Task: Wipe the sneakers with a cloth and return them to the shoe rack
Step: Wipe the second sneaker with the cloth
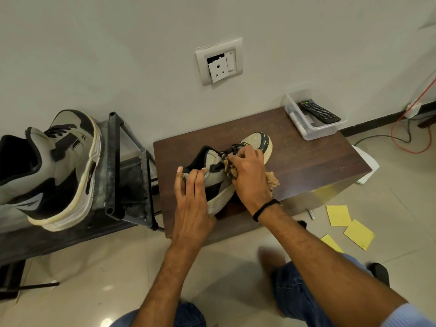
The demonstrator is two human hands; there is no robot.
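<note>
A grey and black sneaker (256, 141) with yellow-green smears lies on the dark wooden table (306, 156), toe pointing away from me. My left hand (192, 204) steadies its heel, fingers straight along the side and thumb near the collar. My right hand (247, 175) grips a frayed tan cloth (271, 182) and presses it against the laces and the sneaker's side. The matching second sneaker (59, 166) sits on the dark metal shoe rack (113, 161) at the left, tipped on its side.
A clear plastic tub (309, 133) holding a black remote (318, 112) stands at the table's far right corner. Yellow paper squares (349, 223) lie on the tiled floor to the right. Cables (410, 140) trail along the wall. A wall socket (219, 62) hangs loose above.
</note>
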